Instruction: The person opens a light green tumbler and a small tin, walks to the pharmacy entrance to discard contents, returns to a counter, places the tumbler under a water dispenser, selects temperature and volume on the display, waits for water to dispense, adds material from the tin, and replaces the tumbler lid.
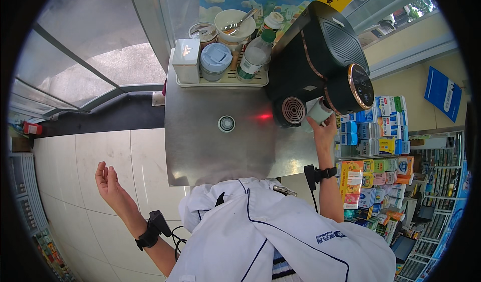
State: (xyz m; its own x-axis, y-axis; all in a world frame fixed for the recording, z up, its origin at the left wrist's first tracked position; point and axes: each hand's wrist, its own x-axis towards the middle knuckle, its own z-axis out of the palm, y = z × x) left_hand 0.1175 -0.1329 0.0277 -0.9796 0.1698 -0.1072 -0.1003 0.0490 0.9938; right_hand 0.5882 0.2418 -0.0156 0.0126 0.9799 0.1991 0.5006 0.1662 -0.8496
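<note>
My right hand (324, 128) grips a pale, translucent cup or bottle (318, 111) beneath the spout of a black countertop water dispenser (319, 52). The top of the vessel is hidden by the dispenser's round display head (360, 86). Just left of the vessel is the dispenser's round drip grille (293, 110). Away from the counter, at the left, my left hand (109, 180) hangs over the tiled floor with its fingers slightly curled and nothing in it. A small round lid or cap (226, 124) lies on the metal counter (203, 150). A red light spot shows on the metal near the dispenser.
A tray (225, 83) at the counter's back holds a white canister (186, 60), a blue-lidded cup (215, 62), a bowl with a spoon (235, 24) and a green-capped bottle (255, 56). Shelves of boxed goods (375, 131) stand at the right. A glass door (86, 49) is at the left.
</note>
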